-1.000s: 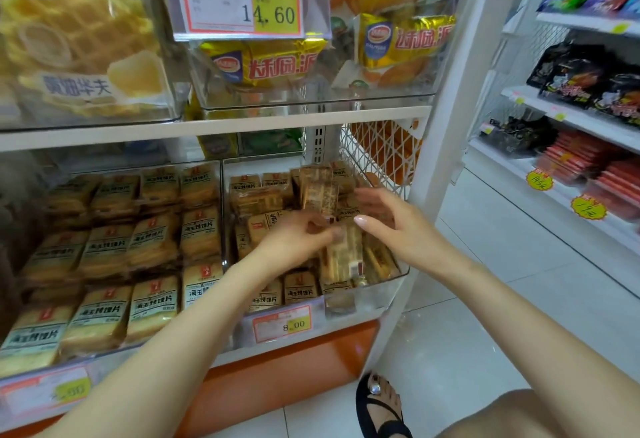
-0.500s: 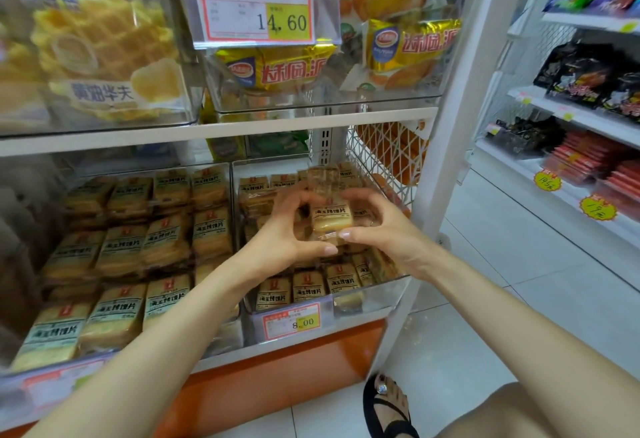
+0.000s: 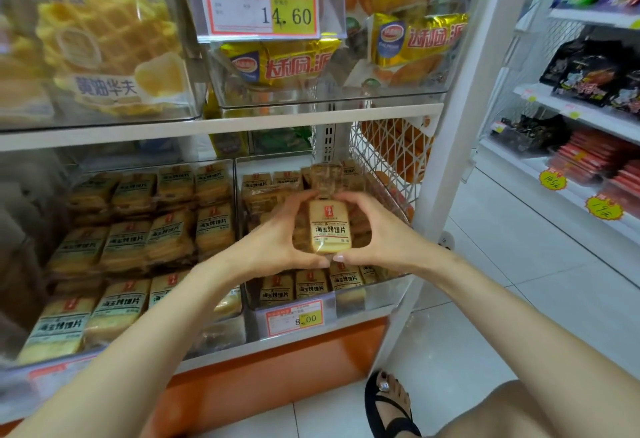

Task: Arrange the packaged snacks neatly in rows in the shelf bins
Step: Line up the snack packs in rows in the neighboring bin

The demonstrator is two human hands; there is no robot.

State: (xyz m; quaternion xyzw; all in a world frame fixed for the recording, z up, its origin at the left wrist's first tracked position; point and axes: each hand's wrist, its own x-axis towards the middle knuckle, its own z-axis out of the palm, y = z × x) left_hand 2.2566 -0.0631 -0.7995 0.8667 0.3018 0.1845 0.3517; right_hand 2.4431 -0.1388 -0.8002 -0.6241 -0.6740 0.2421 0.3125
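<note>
Shelf bin (image 3: 377,294) below; left hand (image 3: 273,240), right hand (image 3: 381,237) grip snack pack (image 3: 330,226), long axis upright.

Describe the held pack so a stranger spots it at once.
Below the 14.60 price sign, find the clear bin tagged 8.00. Over its middle, the left hand and right hand hold one snack pack. It alone is lifted clear of the rows.

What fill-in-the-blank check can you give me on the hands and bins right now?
1. The left hand and right hand hold the snack pack over the bin tagged ____.
2. The upper price tag reads ____.
3. The sandal at the bottom edge is ____.
Missing words: 8.00; 14.60; black.
</note>
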